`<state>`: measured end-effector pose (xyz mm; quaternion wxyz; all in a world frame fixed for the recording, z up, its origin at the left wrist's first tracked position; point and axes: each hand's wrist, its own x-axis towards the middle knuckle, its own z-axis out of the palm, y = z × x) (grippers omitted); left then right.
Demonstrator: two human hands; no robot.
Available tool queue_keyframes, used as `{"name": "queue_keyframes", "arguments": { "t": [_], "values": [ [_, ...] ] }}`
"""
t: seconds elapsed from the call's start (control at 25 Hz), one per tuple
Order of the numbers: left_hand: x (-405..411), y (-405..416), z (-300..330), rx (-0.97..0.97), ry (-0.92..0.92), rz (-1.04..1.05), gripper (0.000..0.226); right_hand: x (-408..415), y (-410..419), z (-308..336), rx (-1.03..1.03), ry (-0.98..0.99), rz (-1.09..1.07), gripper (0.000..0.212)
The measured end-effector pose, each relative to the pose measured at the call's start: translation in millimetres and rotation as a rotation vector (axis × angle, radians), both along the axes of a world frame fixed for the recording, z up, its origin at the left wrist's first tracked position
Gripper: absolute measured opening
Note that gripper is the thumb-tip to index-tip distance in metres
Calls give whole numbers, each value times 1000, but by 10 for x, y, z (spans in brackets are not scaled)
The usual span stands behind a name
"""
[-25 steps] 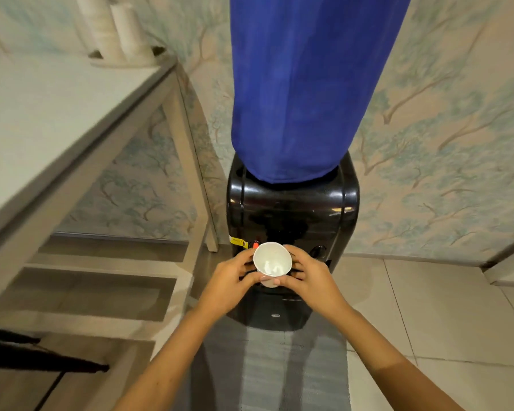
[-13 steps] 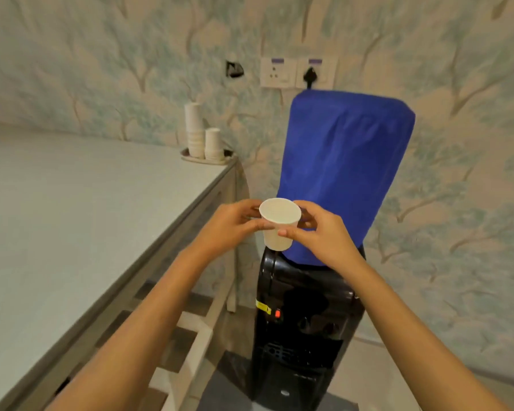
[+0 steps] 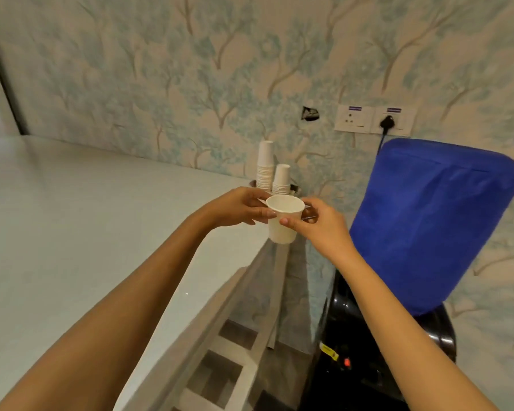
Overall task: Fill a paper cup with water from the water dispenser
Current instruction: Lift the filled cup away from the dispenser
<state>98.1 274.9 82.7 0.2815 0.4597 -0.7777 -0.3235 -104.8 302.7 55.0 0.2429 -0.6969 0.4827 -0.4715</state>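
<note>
Landmark: the paper cup (image 3: 284,222), a small white one, upright, mouth open to the camera.
Cup position: in the air above the near edge of the surface (image 3: 72,232), well up and left of the water dispenser (image 3: 377,345) and its blue-covered bottle (image 3: 433,221).
Left hand (image 3: 235,207): left of the cup, thumb and fingertips pressed on the wall just under the rim; the grip pinches the cup.
Right hand (image 3: 321,226): right of the cup, thumb on the near wall and fingers wrapped behind; this grip also pinches the cup.
Contents: I cannot tell whether water is inside; the interior reads plain white.
Cup stacks (image 3: 272,173): two stacks of spare cups just behind the held cup, against the wall.
Handling: thin paper, very light when empty, soft-walled; a hard squeeze would likely buckle it and spill whatever it holds.
Where to hold: the upper wall just below the rolled rim looks stiffest; the present two-sided hold suits it.
Risk: tilt; once filled, the load would sit near the brim, so it should be kept level.
</note>
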Motion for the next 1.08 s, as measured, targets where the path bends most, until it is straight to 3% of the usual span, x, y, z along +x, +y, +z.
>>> {"name": "queue_keyframes", "arguments": {
  "t": [0.44,0.96,1.08],
  "values": [
    [1342,-142,-672,76,-28,108,47,1437,-221,-626,138,22,-11,60],
    [1554,-111,-1004,104,23,86,49,1693,-105,-863,212,31,-38,64],
    [1617,-105,-975,132,-70,31,56,1695,-85,-882,250,7,-33,68]
  ]
}}
